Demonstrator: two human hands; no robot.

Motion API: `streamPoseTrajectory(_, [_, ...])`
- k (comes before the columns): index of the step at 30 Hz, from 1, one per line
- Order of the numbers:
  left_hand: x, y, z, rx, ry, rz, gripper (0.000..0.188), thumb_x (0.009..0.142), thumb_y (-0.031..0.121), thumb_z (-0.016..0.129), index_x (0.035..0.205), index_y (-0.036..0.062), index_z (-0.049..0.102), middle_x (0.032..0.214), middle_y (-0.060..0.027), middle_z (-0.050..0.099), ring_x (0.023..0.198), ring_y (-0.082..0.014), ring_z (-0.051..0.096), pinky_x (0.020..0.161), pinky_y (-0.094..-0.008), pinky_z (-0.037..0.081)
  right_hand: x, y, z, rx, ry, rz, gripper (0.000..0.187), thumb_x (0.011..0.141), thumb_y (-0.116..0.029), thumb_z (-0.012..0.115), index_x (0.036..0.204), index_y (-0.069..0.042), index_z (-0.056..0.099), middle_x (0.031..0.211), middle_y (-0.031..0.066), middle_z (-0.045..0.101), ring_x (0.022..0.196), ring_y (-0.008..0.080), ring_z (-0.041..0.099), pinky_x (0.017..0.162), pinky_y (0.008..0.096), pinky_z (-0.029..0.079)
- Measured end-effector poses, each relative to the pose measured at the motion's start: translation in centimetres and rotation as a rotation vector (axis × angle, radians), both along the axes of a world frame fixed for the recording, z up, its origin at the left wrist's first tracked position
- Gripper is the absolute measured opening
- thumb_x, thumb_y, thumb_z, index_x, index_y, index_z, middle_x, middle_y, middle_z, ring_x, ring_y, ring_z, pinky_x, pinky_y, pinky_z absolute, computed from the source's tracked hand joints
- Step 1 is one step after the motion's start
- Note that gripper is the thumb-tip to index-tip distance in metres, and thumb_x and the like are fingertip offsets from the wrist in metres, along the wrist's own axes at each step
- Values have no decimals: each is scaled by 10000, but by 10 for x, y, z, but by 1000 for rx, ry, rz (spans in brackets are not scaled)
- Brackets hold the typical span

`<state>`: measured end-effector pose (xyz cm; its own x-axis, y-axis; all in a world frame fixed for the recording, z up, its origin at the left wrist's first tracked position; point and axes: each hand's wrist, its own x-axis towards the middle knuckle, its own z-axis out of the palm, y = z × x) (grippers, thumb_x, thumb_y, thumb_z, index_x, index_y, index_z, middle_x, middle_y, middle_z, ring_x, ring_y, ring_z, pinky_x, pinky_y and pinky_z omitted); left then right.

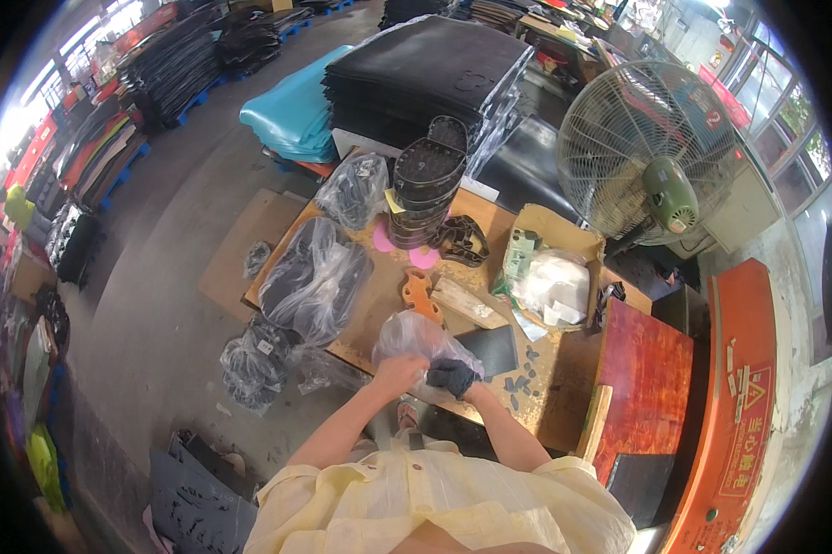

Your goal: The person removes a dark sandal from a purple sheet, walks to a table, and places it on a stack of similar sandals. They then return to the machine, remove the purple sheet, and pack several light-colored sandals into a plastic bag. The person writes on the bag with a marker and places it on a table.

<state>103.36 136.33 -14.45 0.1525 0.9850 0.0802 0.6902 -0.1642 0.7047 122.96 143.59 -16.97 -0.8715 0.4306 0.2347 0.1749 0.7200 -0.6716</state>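
My left hand (397,373) is bare and grips the lower edge of a clear plastic bag (416,336) that lies on the wooden table (545,388). My right hand (453,377) wears a dark glove and holds the same bag from the right side. The bag bulges upward between both hands; what is inside it is not clear. A dark flat sheet (493,348) lies just right of the bag, with small dark cut pieces (519,380) scattered beside it. An orange wooden shape (420,294) lies just beyond the bag.
Two filled plastic bags (316,277) (353,188) sit at the table's left, and more bags (253,362) lie on the floor. A stack of dark shoe soles (423,189) stands at the far side. A cardboard box (553,277) and a floor fan (647,152) are to the right.
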Motion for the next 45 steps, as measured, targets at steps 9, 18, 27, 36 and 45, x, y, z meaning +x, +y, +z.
streamPoseTrajectory(9, [-8, -3, 2, 84, 55, 15, 153, 777, 160, 588, 927, 136, 612, 852, -53, 623, 802, -261, 617, 671, -385, 491, -11, -14, 3, -379, -295, -435, 175, 813, -199, 629, 913, -58, 655, 836, 90, 652, 768, 182, 602, 725, 310, 478])
streamPoseTrajectory(18, [0, 1, -5, 76, 16, 61, 74, 773, 129, 584, 846, 131, 570, 823, -50, 604, 791, -266, 607, 645, -398, 482, -8, -15, -28, -779, 46, -355, 263, 815, -121, 597, 1058, -27, 627, 1036, 110, 636, 945, 234, 602, 808, 329, 482])
streamPoseTrajectory(27, [9, 10, -10, -29, 50, -23, 92, 770, 125, 580, 861, 138, 578, 869, -64, 603, 837, -269, 599, 682, -402, 482, -7, -22, -15, -744, 3, -452, 295, 813, -174, 621, 1066, -22, 619, 1056, 121, 630, 983, 232, 587, 879, 327, 448])
streamPoseTrajectory(36, [4, 10, -4, 3, 43, 14, 86, 768, 119, 575, 847, 128, 544, 853, -69, 564, 797, -298, 595, 659, -413, 485, -11, -18, 2, -639, -20, -354, 307, 826, -228, 605, 1047, -17, 629, 1030, 147, 638, 936, 254, 602, 828, 343, 462])
streamPoseTrajectory(45, [8, 5, -3, -25, 32, 56, 92, 766, 121, 573, 854, 130, 544, 876, -64, 556, 798, -289, 596, 651, -407, 485, -4, -8, -23, -458, -43, -196, 268, 806, -223, 650, 1022, -65, 645, 946, 97, 650, 854, 208, 611, 766, 306, 489])
